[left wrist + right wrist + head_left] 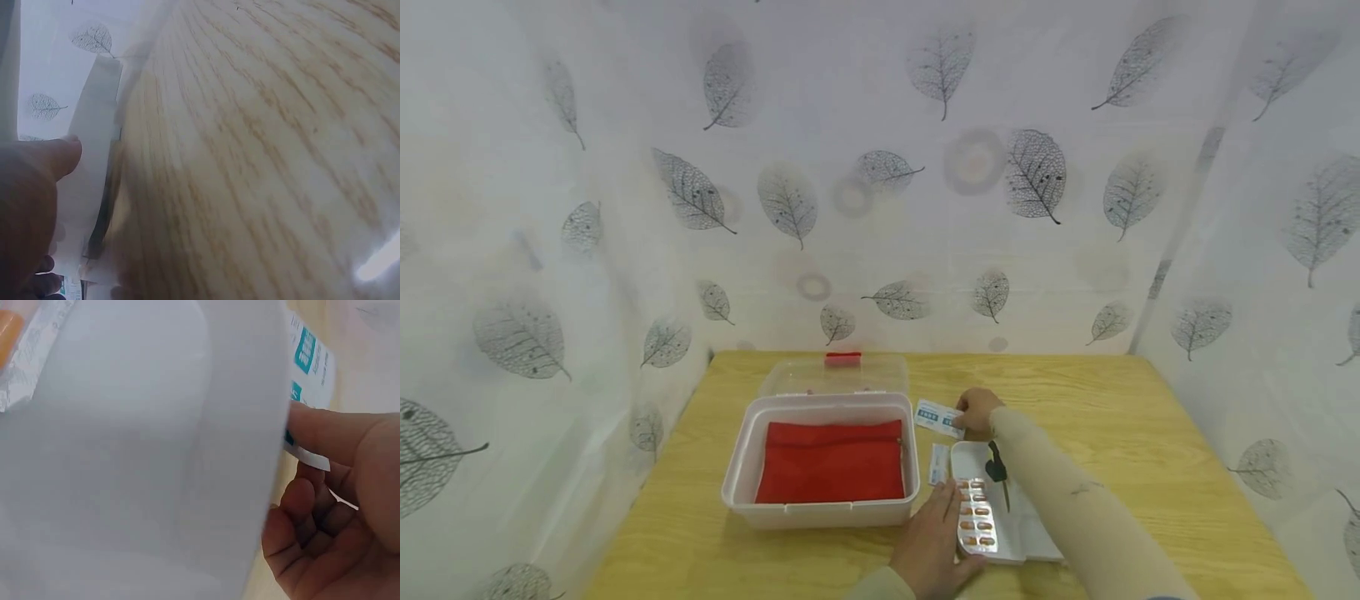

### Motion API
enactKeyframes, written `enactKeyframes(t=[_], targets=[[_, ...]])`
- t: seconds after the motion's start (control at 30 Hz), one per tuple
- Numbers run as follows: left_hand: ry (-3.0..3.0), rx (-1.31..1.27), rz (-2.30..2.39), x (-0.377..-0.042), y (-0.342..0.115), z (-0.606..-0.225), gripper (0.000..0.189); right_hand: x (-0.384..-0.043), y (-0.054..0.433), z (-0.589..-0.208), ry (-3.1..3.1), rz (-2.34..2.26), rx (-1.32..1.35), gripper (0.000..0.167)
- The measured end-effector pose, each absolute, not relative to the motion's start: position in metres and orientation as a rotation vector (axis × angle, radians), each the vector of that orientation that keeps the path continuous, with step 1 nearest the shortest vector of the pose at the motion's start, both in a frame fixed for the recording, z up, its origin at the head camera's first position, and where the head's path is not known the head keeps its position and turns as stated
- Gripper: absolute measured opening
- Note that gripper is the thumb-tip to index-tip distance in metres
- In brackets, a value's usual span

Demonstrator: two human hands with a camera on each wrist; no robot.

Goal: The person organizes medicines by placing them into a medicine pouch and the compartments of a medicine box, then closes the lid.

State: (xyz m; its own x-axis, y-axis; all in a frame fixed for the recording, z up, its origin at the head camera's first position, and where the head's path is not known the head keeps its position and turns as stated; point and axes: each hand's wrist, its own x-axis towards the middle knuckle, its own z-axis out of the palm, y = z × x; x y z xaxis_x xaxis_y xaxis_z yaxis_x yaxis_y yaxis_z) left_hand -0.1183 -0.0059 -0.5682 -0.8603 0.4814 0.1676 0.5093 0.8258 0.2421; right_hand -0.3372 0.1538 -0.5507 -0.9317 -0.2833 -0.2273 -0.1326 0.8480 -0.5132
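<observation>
My right hand [979, 410] pinches one end of a white sachet strip with blue-green print [938, 417] between thumb and fingers. The strip lies flat behind the white tray [1021, 533]. At the tray's front left corner, my left hand [931, 537] rests with fingers extended along the side and thumb against the front. On the tray's left part is a silver blister pack of orange capsules [977, 525]. A small dark item with a thin stem [996, 468] sits beside it, partly covered by my right forearm. A smaller white-and-blue packet [938, 464] lies just left of the tray.
To the left stands a translucent plastic box [737, 492] with its clear lid [790, 375] folded back. A red zippered pouch [831, 467] lies inside it. Leaf-patterned curtains [880, 208] surround the wooden table [1150, 467] at the back and sides.
</observation>
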Motion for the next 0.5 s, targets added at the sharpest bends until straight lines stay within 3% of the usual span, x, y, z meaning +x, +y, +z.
enactKeyframes(t=[0.27,0.5], targets=[[-2.911,-0.760,-0.451,-0.119,-0.007,-0.568,0.091,-0.333,0.179,-0.527,2.650,-0.884,-0.376,0.032],[-3.043,-0.701,-0.672,-0.122,-0.004,-0.555,0.089,-0.311,0.201,-0.499,2.611,-1.010,-0.461,0.019]])
